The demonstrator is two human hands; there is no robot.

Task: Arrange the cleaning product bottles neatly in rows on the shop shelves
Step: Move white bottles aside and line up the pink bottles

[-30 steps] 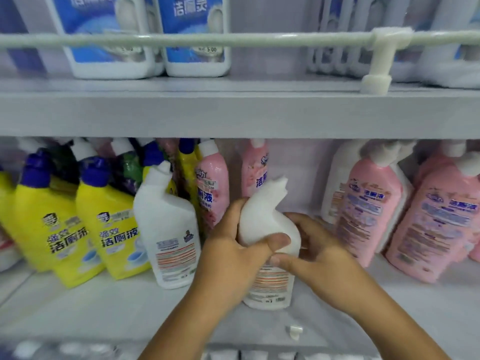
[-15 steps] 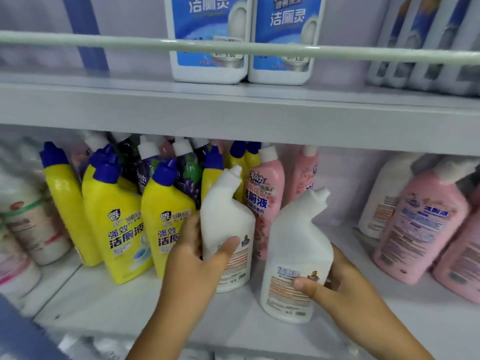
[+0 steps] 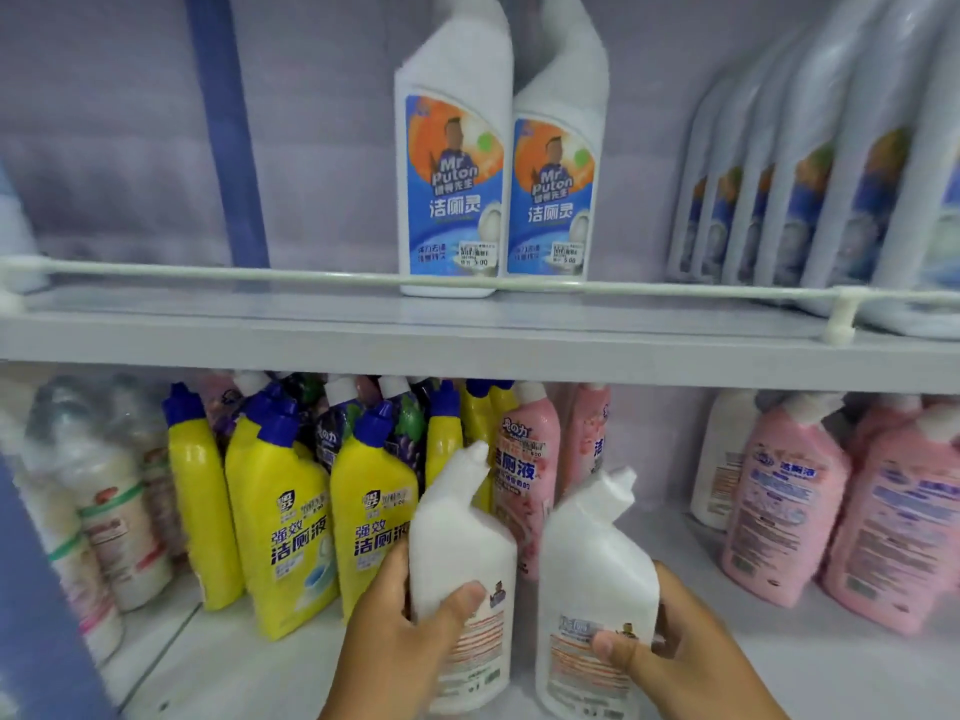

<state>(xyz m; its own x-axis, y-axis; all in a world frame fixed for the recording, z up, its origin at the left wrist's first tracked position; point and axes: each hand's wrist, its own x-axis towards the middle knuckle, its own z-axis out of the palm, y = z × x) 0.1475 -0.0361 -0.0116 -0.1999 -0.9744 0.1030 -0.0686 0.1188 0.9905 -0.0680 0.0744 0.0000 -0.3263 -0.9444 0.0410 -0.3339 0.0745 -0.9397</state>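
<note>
Both hands grip 2 white angled-neck plastic bottles (image 3: 462, 558) right of the yellow blue-capped bottles (image 3: 374, 517): left hand (image 3: 410, 636) 1, right hand (image 3: 675, 641) 1. Next, likely aligning them.

This is a shop: two grey tiered shelves (image 3: 467, 340) with a thin guard rail (image 3: 260, 275) hold many copies of the same goods, white toilet-cleaner bottles (image 3: 452, 189) with small price stickers (image 3: 475, 253), yellow bottles (image 3: 285, 517) and pink bottles (image 3: 779, 511) grouped by brand
</note>
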